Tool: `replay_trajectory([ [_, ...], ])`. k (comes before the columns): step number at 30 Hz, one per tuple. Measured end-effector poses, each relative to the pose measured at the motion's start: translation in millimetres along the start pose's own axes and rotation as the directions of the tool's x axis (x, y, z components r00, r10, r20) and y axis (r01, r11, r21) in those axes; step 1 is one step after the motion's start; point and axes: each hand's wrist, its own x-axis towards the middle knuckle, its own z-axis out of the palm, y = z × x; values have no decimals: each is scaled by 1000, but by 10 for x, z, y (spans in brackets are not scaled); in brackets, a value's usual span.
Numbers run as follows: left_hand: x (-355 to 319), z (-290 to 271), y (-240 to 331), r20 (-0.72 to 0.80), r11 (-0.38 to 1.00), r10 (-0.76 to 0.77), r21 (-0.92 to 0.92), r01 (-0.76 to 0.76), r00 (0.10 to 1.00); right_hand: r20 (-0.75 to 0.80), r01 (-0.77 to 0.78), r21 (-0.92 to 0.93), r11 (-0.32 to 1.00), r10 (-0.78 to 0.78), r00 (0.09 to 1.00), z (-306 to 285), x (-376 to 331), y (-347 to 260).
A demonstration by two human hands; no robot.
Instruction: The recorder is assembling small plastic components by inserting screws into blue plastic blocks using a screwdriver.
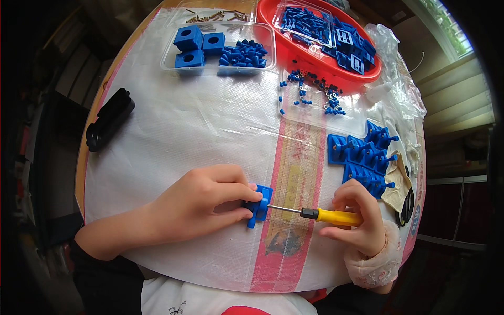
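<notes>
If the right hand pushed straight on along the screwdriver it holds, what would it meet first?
The right hand points its yellow screwdriver leftward. The shaft tip already sits at the blue block held by the left hand, so the block comes first, with the left fingers right behind it.

Bare left forearm (121,231); right wrist (375,262) in a pale lacy floral cuff; white top below

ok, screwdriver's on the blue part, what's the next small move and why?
Probably turn the screwdriver to drive the screw in. Its tip already meets the face of the blue block, the left hand pinches the block steady on the table, and the right hand grips the yellow handle. Whether a screw is seated there can't be seen.
</notes>
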Motion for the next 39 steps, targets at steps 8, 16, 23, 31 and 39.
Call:
replay_trajectory([
  [8, -10, 8, -14, -3, 1000, -3, -1, 3, 1000, 117, 109, -131, 985, -94, 989, -109, 16, 79],
  [16, 7, 8, -3, -2, 1000, 4, -5, -4, 1000, 64, 103, -85, 991, -97, 993, -25, 11, 26],
  [23, -13, 7, -12, -9, 1000, 10, 7, -10, 1000, 99, 174, -183, 968, -158, 982, -63, 13, 70],
  [31, -4, 8, -20, -11, 1000, 19, -13, -19, 1000, 42, 143, -152, 978, -138, 989, -18, 3, 40],
  [39, -17, 19, -19, -30, 1000, 25, -16, -26, 999, 72, 196, -178, 964, -186, 980, -61, 26, 42],
])
